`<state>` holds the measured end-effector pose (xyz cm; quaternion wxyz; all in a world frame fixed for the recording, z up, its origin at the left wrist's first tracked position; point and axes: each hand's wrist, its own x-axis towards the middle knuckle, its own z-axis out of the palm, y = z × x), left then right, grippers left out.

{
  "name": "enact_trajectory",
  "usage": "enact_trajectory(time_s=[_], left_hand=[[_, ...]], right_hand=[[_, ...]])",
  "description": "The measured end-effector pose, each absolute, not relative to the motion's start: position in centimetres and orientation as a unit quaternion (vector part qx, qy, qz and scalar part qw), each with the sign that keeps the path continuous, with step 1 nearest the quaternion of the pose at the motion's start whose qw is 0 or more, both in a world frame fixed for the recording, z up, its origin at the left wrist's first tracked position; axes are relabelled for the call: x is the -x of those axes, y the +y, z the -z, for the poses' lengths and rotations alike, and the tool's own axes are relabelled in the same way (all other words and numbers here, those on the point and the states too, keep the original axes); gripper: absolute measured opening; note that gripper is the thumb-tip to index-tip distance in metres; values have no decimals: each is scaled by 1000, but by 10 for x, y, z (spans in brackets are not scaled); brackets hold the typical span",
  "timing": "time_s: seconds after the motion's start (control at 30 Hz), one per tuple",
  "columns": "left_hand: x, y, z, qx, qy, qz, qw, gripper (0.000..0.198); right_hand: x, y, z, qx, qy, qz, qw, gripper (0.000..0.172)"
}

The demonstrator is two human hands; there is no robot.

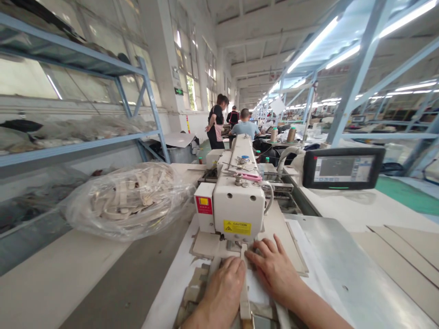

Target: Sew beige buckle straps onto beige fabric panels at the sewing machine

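A sewing machine head [239, 208] with a yellow caution label stands in front of me. A narrow beige fabric strip [244, 299] runs from under it toward me, between my hands. My left hand [225, 285] is closed at the strip's left edge, its fingers bent together and their tips partly hidden. On the other side, my right hand [274, 267] lies open with its fingers spread, the lowest fingertips touching the strip's right edge. Beneath both hands are pale template boards [286, 237] and brownish patches. The needle area is mostly hidden under the machine head.
A clear plastic bag [132, 201] of beige strips sits left of the machine. To the right are a control screen [344, 168] and flat beige panels [401, 256]. Tweezers with pink handles [247, 177] lie on the machine. Blue shelving [78, 144] lines the left; several people are farther back.
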<state>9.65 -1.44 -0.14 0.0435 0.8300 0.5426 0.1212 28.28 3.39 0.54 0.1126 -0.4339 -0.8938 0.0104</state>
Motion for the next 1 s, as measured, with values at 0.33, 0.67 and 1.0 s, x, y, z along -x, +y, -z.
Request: enact_trajectory(time_s=[0.33,0.67,1.0], left_hand=[[-82,-17,11,-841,517,-136,79,57],[-70,-20,-12,-853,513,-84,54,38],[-86,-25,-30,-869,491,-32,55,40]], right_hand=[[-268,29,-9,429,-895,58,108,36],[-269,25,-23,434,-893,-42,109,31],[-296,5,-34,433,-894,-85,79,43]])
